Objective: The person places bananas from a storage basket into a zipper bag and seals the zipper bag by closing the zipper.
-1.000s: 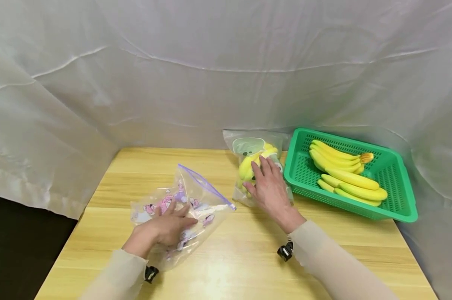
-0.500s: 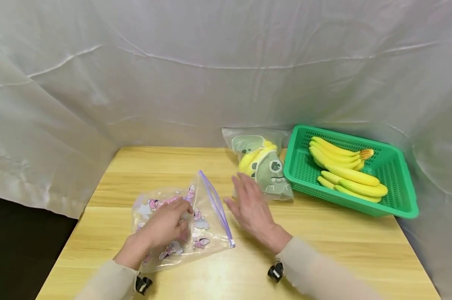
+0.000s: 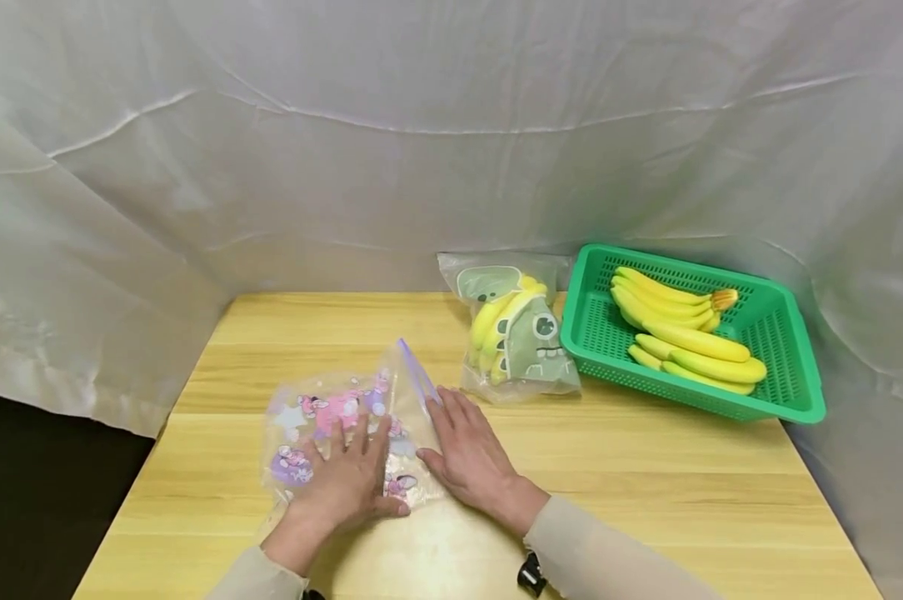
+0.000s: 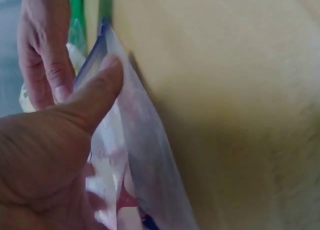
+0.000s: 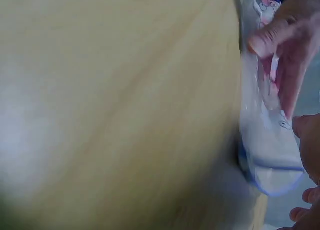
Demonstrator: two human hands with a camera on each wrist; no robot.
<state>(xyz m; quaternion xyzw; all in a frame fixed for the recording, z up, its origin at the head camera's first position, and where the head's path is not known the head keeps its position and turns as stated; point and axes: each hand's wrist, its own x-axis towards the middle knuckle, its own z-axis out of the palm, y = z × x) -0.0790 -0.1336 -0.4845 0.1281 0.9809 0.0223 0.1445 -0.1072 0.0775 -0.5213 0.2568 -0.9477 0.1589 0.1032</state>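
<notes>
**Grey fabric [image 3: 451,175] behind, pale wooden table [image 3: 646,517] below**

The fabric hangs in creases behind the table and along its sides. On the far right of the table sits a green basket [image 3: 789,358], slotted and set at a slant. In front of the person, left of centre, a clear printed bag [image 3: 339,408] lies on the wood, patterned in pink and purple. A second bag [image 3: 545,333], with a cartoon face on it, lies farther back, just beside the basket.

Both hands are at the clear printed bag. The left hand [image 3: 342,483] lies across it with fingers fanned and thumb stretched out, gripping nothing. The right hand [image 3: 466,458] rests at its mouth — fingers nearly straight and close together, with no grip on the plastic.

In the basket lie a banana bunch [image 3: 665,300] and more bananas [image 3: 699,362]; yellow bananas [image 3: 504,321] also show inside the second bag. Thinnest of all is the purple zip edge [image 3: 419,372] — partly under the right fingers.
</notes>
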